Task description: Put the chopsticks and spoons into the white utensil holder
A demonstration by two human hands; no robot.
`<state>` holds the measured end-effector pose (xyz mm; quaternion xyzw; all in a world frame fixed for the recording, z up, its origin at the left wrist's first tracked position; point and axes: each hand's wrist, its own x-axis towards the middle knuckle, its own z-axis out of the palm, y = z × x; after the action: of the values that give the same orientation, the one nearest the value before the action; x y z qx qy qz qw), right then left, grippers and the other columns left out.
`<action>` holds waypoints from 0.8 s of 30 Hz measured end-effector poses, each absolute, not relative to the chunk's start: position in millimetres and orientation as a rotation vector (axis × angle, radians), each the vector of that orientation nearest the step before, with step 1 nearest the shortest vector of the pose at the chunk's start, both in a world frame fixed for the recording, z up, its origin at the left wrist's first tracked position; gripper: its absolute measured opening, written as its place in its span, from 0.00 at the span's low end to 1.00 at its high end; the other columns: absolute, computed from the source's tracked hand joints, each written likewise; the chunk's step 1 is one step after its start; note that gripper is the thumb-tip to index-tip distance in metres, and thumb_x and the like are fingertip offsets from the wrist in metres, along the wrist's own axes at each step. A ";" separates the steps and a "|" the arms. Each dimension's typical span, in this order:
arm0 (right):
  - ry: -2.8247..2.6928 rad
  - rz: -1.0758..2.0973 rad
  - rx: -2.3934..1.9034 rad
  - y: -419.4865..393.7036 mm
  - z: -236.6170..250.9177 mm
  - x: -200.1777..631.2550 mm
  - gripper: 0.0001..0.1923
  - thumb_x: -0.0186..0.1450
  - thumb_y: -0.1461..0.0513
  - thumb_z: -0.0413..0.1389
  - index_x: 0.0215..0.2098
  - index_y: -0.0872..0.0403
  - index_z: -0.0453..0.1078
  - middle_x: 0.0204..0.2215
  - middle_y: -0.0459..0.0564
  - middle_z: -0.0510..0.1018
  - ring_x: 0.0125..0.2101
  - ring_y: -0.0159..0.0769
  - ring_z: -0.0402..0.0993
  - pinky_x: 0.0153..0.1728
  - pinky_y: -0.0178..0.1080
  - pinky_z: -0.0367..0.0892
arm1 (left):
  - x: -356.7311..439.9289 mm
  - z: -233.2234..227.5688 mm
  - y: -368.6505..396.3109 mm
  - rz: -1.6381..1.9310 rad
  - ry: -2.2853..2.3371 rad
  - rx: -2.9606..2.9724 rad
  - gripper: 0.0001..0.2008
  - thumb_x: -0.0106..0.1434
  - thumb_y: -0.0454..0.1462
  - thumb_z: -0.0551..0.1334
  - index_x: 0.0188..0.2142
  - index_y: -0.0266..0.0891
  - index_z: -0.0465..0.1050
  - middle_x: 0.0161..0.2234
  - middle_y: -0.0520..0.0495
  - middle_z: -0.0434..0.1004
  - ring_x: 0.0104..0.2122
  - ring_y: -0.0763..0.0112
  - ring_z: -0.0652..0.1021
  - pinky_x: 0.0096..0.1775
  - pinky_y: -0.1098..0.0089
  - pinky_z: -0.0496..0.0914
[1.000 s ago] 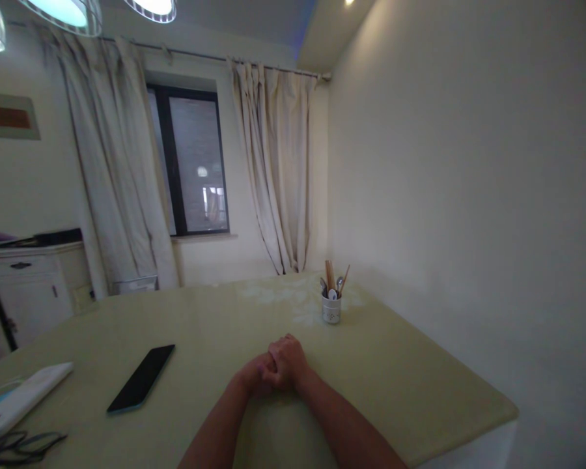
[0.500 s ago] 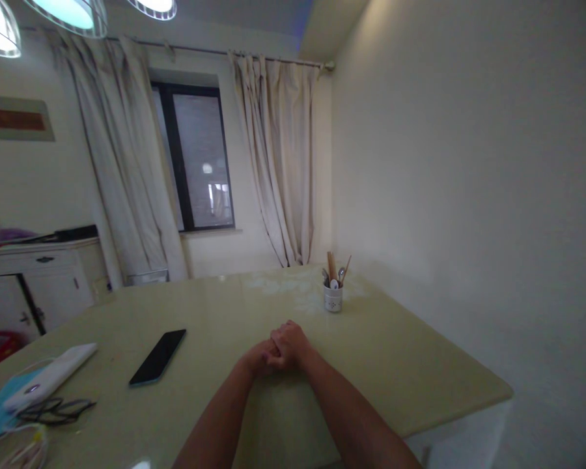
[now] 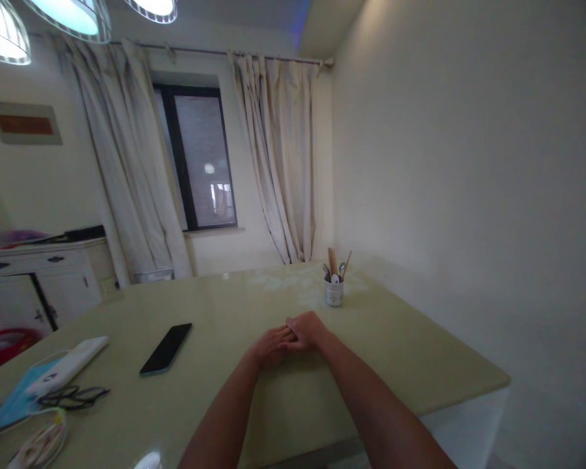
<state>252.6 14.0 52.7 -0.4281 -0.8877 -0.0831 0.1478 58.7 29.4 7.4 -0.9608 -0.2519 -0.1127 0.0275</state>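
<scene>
Hands: left hand point(image 3: 270, 344) and right hand point(image 3: 306, 329) lay touching, fingers loosely overlapped, holding nothing.
Table point(image 3: 395, 352): beneath both.
Cup point(image 3: 333, 292): at 1 o'clock.

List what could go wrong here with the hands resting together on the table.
The left hand and right hand lie together, holding nothing. Reaching forward carelessly might tip the utensil cup just beyond them. A leftward sweep could push the phone, and the cables near the table's edge could snag.
</scene>
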 end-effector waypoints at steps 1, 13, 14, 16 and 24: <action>-2.508 -0.249 -1.266 15.4 55.0 261.1 0.29 0.63 0.36 0.61 0.39 0.52 0.78 0.33 0.58 0.86 0.34 0.49 0.83 0.36 0.41 0.67 | 58.0 8.5 28.5 -0.332 -0.756 -2.918 0.27 0.70 0.31 0.56 0.67 0.44 0.68 0.69 0.44 0.70 0.71 0.63 0.66 0.71 0.61 0.60; -1.380 -0.378 -1.819 47.5 61.7 353.3 0.31 0.72 0.41 0.52 0.58 0.58 0.62 0.52 0.67 0.76 0.49 0.55 0.77 0.45 0.46 0.68 | 46.0 4.6 28.4 -0.454 -1.002 -2.453 0.49 0.64 0.28 0.52 0.77 0.37 0.25 0.79 0.43 0.40 0.77 0.61 0.46 0.75 0.56 0.45; -1.311 -0.367 -1.830 51.0 60.4 354.2 0.35 0.71 0.40 0.54 0.60 0.60 0.61 0.53 0.69 0.75 0.51 0.57 0.76 0.47 0.47 0.68 | 45.6 3.2 27.8 -0.472 -1.056 -2.421 0.48 0.64 0.29 0.52 0.77 0.36 0.24 0.79 0.42 0.39 0.77 0.61 0.46 0.75 0.56 0.45; -1.172 -0.279 -1.855 58.0 57.6 353.4 0.43 0.67 0.39 0.57 0.64 0.62 0.57 0.58 0.73 0.73 0.57 0.61 0.72 0.52 0.50 0.67 | 44.1 -0.6 27.2 -0.518 -1.177 -2.383 0.49 0.65 0.32 0.53 0.77 0.36 0.23 0.79 0.41 0.39 0.77 0.59 0.46 0.74 0.54 0.47; -1.117 0.113 -1.915 86.4 40.4 348.4 0.56 0.58 0.40 0.66 0.71 0.62 0.53 0.62 0.79 0.70 0.60 0.66 0.72 0.52 0.54 0.70 | 37.4 -16.8 36.9 -0.672 -1.355 -2.541 0.50 0.64 0.37 0.56 0.77 0.35 0.24 0.78 0.33 0.41 0.77 0.52 0.48 0.73 0.47 0.48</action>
<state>348.4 86.4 40.4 -0.7728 -0.4508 0.0457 0.4445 37.4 36.9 -16.8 -0.8556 -0.4563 -0.2262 0.0923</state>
